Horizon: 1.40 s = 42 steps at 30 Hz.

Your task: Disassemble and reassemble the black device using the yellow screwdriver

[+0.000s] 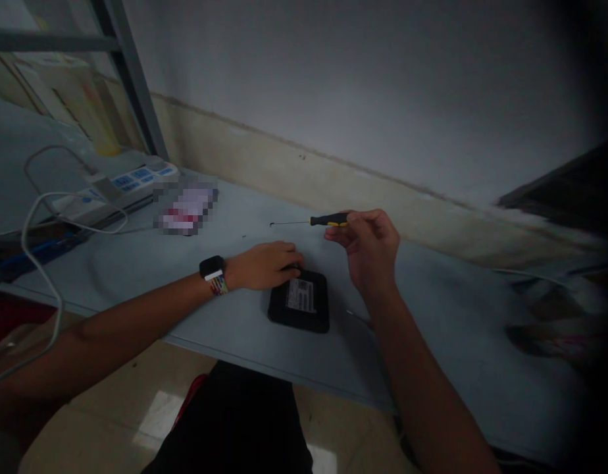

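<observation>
In my right hand (370,247) is a black-and-yellow screwdriver (329,220), pinched by its handle. Its thin shaft points left, nearly level above the table, with a small dark piece, perhaps a screw, at the tip. A flat black square box (304,301) with a white printed label lies on the table below. My left hand (274,262), wearing a dark watch at the wrist, rests at the box's far left corner, fingers curled around that edge. Some fingertips are hard to make out. A tiny dark piece (244,236) lies on the table left of the screwdriver tip.
A blurred-out phone-like object (187,209) lies at the back left, beside a white power strip (131,181) with a plugged-in charger. Its white cable (42,263) loops past my left arm. A wall (333,168) bounds the back. Blurred items (555,322) lie at the right.
</observation>
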### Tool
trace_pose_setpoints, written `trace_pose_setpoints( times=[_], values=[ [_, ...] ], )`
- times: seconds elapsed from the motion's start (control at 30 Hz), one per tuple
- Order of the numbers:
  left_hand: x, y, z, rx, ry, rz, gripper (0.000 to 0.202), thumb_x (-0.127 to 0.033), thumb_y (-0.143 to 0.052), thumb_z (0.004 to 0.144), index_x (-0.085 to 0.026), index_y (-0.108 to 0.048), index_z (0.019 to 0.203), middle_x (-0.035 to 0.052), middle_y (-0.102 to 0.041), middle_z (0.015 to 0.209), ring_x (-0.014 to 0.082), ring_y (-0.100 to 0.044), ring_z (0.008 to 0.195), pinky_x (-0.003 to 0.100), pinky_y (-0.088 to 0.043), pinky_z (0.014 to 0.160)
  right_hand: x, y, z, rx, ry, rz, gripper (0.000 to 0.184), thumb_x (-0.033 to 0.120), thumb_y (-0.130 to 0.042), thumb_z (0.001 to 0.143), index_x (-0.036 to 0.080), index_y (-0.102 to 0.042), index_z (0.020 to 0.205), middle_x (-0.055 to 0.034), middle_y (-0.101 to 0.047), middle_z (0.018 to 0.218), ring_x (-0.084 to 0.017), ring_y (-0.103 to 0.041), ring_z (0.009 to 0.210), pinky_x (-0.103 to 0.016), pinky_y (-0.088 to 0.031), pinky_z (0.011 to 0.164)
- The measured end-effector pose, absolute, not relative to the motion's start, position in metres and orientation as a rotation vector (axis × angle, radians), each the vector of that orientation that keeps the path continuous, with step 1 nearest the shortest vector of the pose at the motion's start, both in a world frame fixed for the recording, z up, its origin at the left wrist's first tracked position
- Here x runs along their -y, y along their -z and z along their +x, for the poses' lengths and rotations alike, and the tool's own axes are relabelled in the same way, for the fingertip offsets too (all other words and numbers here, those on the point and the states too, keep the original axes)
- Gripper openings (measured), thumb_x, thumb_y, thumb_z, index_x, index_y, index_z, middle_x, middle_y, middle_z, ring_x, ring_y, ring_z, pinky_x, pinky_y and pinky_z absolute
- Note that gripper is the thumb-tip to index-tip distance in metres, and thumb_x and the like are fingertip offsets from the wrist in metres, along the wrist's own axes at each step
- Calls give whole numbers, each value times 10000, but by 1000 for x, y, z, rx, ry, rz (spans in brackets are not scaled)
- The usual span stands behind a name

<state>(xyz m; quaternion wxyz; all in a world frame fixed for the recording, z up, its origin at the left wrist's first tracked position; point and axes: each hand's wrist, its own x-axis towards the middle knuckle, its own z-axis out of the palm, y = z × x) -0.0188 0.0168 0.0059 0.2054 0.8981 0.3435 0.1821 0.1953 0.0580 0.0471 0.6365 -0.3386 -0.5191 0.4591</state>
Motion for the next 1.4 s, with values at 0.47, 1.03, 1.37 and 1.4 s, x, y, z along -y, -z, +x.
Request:
trace_pose_setpoints(
  times=[0.47, 1.03, 1.37, 1.4],
  values=[
    [-39, 1, -33, -860, -953, 1774, 210, -315, -706, 940, -167, -656, 1081, 31, -710, 902, 146, -658, 795, 294, -534, 736, -51, -37, 257, 1085, -1080, -788, 254, 333, -924, 782, 242, -688, 759, 32, -792, 813, -129, -762, 585, -260, -703, 584],
    [-34, -4, -27, -913, -1042, 1722, 202, -350, -733, 964, -163, -702, 1036, 43, -771, 835, 147, -737, 792, 272, -562, 723, -42, -42, 249, 1146, -996, -771, 202, 296, -889, 806, 230, -699, 786, 35, -794, 830, -129, -755, 547, -272, -687, 545],
    [-36, 2, -28, -937, -1037, 1770, 230, -351, -710, 978, -151, -753, 1084, 69, -785, 911, 149, -737, 816, 288, -589, 752, -39, -45, 249, 1184, -908, -772, 250, 323, -923, 820, 223, -695, 849, 13, -798, 895, -144, -759, 547, -297, -695, 533],
    [-36, 2, -28, -939, -1038, 1776, 233, -348, -706, 980, -148, -760, 1087, 74, -787, 921, 151, -739, 822, 287, -591, 752, -38, -45, 249, 1195, -893, -774, 236, 319, -920, 828, 228, -705, 858, 12, -800, 902, -146, -761, 551, -300, -697, 533]
  ],
)
